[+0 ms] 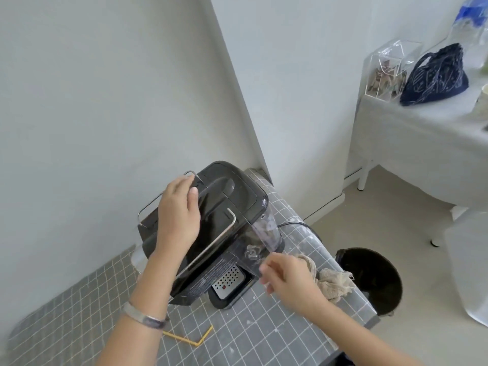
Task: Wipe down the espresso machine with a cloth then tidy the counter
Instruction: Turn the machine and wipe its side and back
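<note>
On the grey tiled counter (250, 336) stood the black espresso machine (211, 233), tipped back under the left hand (179, 215), whose fingers lay together, flat on its glossy top. The right hand (287, 278) clutched a beige cloth (332, 281), fingers curled around it. The machine looked heavy, rigid and slippery; the metal rail gave the surest hold. The cloth seemed soft, limp, easily bunched.

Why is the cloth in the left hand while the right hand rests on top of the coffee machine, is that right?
Not quite. The head view shows the hands swapped: the right hand holds the cloth, and the left hand rests on top of the coffee machine.
</note>
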{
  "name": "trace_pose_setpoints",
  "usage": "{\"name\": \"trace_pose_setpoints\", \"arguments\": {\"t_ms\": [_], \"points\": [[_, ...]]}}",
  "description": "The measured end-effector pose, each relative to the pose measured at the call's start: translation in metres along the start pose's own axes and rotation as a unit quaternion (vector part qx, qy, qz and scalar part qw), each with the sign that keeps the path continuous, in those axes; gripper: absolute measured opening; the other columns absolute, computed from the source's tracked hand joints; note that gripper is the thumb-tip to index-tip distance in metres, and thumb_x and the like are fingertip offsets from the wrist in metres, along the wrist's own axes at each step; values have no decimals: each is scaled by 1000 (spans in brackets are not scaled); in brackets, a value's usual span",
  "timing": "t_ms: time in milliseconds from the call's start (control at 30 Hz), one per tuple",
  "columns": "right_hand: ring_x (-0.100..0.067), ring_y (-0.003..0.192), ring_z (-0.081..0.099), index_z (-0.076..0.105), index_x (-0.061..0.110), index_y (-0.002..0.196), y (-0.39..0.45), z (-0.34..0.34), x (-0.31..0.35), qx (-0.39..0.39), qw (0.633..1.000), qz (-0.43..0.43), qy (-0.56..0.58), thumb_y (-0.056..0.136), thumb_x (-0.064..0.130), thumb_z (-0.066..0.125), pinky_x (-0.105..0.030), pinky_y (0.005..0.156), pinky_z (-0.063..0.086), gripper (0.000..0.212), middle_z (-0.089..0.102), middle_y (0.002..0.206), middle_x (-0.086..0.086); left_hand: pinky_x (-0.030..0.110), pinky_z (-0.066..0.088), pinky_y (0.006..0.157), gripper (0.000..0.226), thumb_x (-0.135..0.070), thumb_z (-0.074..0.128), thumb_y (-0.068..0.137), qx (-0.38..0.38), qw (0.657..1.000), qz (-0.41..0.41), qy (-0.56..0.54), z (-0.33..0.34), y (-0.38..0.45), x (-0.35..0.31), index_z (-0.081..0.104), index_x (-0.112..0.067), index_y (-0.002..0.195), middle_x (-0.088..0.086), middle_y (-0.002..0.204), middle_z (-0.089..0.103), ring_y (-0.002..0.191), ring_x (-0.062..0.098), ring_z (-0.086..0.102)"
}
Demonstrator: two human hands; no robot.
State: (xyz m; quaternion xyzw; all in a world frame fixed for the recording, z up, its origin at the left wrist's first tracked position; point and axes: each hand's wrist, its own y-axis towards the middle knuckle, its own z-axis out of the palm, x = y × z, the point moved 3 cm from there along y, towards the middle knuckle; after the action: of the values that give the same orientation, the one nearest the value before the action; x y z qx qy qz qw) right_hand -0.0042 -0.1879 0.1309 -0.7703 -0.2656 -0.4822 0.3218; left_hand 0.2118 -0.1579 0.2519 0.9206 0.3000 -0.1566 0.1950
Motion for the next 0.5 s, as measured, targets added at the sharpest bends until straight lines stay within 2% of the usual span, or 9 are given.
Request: {"name": "trace_pose_setpoints", "arguments": {"t_ms": [67,100,133,167,233,300,367,433,500], "points": [[-20,81,68,62,18,95,-3,-6,-51,-62,990,33,-126,99,21,49,-41,80,57,13,70,90,0,39,17,118,44,-30,30,104,44,995,84,21,12,-32,-31,40,-21,145,5,155,33,145,19,26],[-26,103,65,59,22,113,-2,-4,-75,-47,980,64,-185,99,25,47,-44,96,51,18,67,113,-4,43,11,119,46,-34,24,104,69,988,125,64,20,-43,-42,34,-25,148,2,160,24,149,18,17],[-35,128,49,47,29,133,1,1,-96,-7,963,97,-250,100,33,45,-47,111,38,33,52,140,-6,46,8,118,48,-36,21,103,88,975,164,123,28,-52,-50,29,-27,150,1,162,18,151,20,11],[-45,143,24,31,37,145,6,7,-116,29,947,113,-300,100,43,41,-53,118,21,47,27,157,-7,49,8,118,50,-37,20,103,99,958,194,185,35,-56,-54,26,-27,151,2,163,15,151,22,9],[-53,145,-12,8,52,148,14,21,-141,66,931,87,-348,94,66,28,-62,115,-7,60,-13,164,-3,54,13,118,51,-37,21,102,125,927,227,271,41,-57,-56,22,-26,152,4,162,13,150,27,8],[-51,142,-23,5,56,146,18,32,-155,76,928,43,-362,82,81,9,-65,107,-19,69,-28,157,-6,52,13,118,53,-38,20,103,153,907,257,296,41,-54,-50,15,-26,154,4,163,8,151,27,4],[-50,145,-8,18,52,146,16,31,-162,58,919,20,-389,84,79,17,-68,110,-10,68,-10,162,-12,49,9,118,53,-39,16,103,182,894,283,295,39,-51,-44,11,-28,154,2,164,4,152,23,1],[-47,143,21,42,39,140,12,27,-166,25,914,-20,-404,88,56,46,-66,113,11,55,29,158,-17,49,9,119,52,-37,16,103,201,895,287,277,37,-47,-41,14,-28,154,0,164,6,152,20,0],[-46,135,43,57,29,129,8,26,-168,5,917,-58,-395,71,26,76,-61,109,29,61,47,147,-19,50,9,119,51,-34,18,103,210,905,273,249,36,-44,-40,17,-28,153,-2,164,8,152,19,0]]}}
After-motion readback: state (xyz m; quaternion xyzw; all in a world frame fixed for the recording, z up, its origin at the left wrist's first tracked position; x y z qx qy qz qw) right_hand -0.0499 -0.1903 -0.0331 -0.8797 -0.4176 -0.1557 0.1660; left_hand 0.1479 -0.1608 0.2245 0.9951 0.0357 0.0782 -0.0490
